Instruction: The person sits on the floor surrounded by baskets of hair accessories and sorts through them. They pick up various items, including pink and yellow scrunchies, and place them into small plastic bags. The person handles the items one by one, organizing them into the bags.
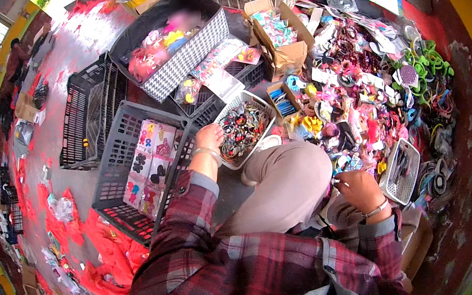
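Dark crate (109, 195) with pink cards (155, 160) stands at left; sleeve (187, 208) best kept clear of its rim. Left hand (210, 139) placed at left edge of white basket (259, 144), fingers partly curled; whether anything is gripped cannot be told. Small mixed accessories (242, 125) heaped inside basket: best lifted 1 at a time, tangles loosened first. Right hand (360, 189) held low, fingers curled, pale bit (336, 181) at fingertips; firmness of hold cannot be told.

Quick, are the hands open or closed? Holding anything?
Left hand: at the white basket, fingers curled; can't tell if it's gripping.
Right hand: closed, seemingly pinching a small white thing, too tiny to name.
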Motion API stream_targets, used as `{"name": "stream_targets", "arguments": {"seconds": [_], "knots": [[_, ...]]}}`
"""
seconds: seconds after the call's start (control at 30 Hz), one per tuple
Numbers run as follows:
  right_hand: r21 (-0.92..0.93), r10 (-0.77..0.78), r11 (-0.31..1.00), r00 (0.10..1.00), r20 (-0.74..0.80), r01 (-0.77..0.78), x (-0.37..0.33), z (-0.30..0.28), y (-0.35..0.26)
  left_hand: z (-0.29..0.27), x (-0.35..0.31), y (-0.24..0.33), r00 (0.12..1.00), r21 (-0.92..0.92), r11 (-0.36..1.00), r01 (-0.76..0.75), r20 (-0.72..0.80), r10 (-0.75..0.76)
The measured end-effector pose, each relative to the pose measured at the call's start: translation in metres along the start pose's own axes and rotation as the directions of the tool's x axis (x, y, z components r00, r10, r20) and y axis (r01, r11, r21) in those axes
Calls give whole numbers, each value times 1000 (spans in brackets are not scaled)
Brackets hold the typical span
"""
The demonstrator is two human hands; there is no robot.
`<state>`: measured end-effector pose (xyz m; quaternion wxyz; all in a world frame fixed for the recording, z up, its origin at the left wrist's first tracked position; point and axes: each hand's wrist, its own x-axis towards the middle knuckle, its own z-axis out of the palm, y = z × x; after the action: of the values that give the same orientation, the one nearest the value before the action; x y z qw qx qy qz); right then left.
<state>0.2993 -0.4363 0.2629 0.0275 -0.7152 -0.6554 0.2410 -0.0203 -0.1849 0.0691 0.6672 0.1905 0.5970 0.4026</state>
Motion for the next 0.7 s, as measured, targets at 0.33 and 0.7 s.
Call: {"name": "stream_targets", "arguments": {"seconds": [0.33, 0.7], "knots": [[-9, -27, 1000, 999, 43, 27, 15, 0, -4, 48, 122, -42, 999, -492, 870, 29, -21, -45], [30, -15, 999, 992, 128, 11, 31, -4, -15, 87, 126, -26, 998, -556, 829, 62, 19, -62]]}}
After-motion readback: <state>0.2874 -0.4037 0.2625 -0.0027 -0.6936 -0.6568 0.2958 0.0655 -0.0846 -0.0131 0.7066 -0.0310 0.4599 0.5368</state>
